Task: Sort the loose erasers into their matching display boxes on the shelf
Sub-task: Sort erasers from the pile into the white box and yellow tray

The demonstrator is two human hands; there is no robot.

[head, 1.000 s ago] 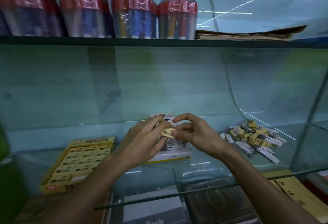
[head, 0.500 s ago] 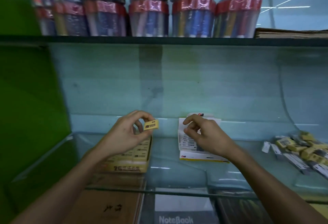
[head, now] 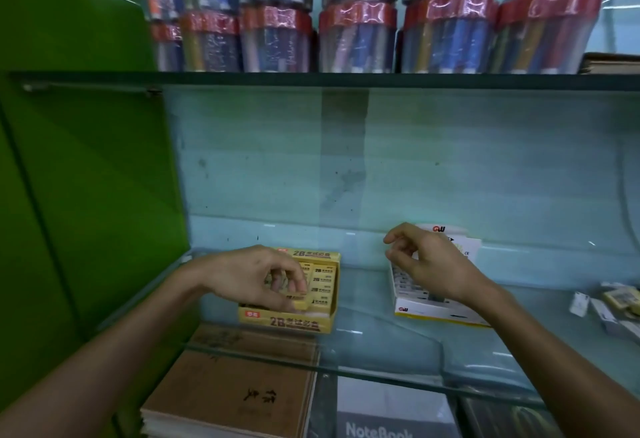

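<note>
A yellow 2B display box [head: 294,322] stands on the glass shelf, packed with yellow erasers. My left hand [head: 252,278] reaches down into it and pinches a yellow eraser [head: 298,301] at the box's front row. To the right stands a white display box [head: 429,313] with white erasers in it. My right hand [head: 429,264] hovers over that box with loosely curled fingers and holds nothing. A pile of loose erasers [head: 609,306], yellow and white, lies at the far right edge of the shelf.
The glass shelf [head: 381,344] has a front edge above brown notebooks [head: 235,392] and a grey notebook [head: 381,417] below. Wrapped tubs of pens [head: 356,35] fill the shelf above. A green panel [head: 76,177] closes the left side.
My left hand took the yellow eraser from my right hand, carried it left, and lowered it into the yellow box. My right hand stayed over the white box. The view swung left.
</note>
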